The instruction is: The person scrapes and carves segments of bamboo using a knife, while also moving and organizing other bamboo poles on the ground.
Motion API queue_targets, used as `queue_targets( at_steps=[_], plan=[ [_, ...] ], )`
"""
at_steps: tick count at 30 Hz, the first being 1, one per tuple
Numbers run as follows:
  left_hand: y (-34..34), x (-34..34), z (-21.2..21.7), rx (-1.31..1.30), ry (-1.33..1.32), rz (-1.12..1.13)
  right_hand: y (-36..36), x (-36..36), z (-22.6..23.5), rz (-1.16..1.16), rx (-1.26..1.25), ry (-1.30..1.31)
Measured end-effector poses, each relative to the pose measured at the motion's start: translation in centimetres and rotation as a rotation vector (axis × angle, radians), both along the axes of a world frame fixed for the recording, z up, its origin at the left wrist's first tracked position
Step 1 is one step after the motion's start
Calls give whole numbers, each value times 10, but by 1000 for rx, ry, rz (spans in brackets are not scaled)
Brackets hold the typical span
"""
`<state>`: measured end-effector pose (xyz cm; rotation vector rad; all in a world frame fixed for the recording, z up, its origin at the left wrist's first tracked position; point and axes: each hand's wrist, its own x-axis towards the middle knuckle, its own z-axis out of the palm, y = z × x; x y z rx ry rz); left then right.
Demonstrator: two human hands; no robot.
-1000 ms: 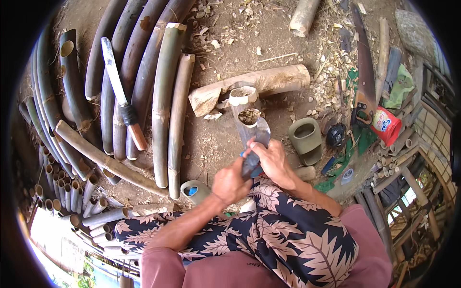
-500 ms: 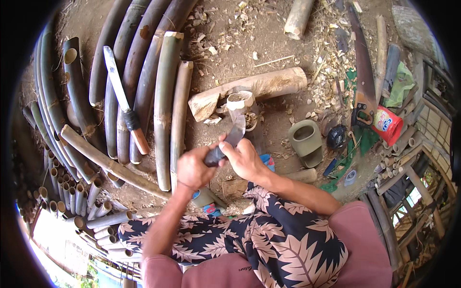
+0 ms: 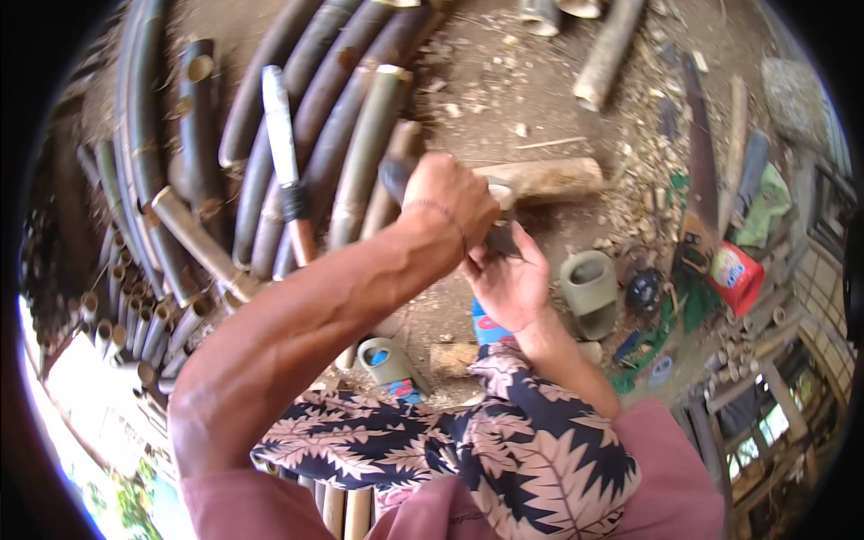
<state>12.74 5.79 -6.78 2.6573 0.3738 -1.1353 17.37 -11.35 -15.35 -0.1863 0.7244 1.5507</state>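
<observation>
My left hand (image 3: 445,193) is closed around the dark handle (image 3: 394,178) of a knife, whose butt sticks out at the hand's left. A dark flat part (image 3: 502,239), apparently its blade, shows between my hands, though its outline is blurred. Just below and to the right, my right hand (image 3: 511,286) is turned palm up, its thumb stretched out beside that dark part; some of its fingers are hidden. Beyond my hands, the pale rim of a cut bamboo piece (image 3: 501,195) shows against a short log (image 3: 553,178) on the ground.
Long bamboo poles (image 3: 369,162) lie at the left, with a long-bladed knife (image 3: 281,135) across them. At the right are an olive slipper (image 3: 589,292), a handsaw (image 3: 697,180) and a red packet (image 3: 736,279). Wood chips (image 3: 643,144) litter the dirt.
My left hand has swung up and right with the knife, its forearm now crossing the view. My right hand has turned palm up and moved slightly right. The view has shifted too.
</observation>
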Motion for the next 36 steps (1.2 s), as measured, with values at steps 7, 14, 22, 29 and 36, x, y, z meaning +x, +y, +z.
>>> queue_targets(
  at_steps=[7, 14, 22, 29, 36],
  plan=[
    [-90, -124, -8, -945, 161, 829, -48, 25, 51, 726, -165, -920],
    [-110, -219, -116, 269, -674, 1095, -39, 204, -24, 1001, -658, -2857],
    [-48, -194, -162, 132, -715, 1319, -67, 259, -89, 1314, -498, -2971],
    [-25, -177, -19, -1088, -842, 1836, -138, 193, -12, 828, -413, -2718],
    [-39, -112, 52, -1111, -1178, 1743, -166, 50, 85, 752, 426, -1258]
  ],
)
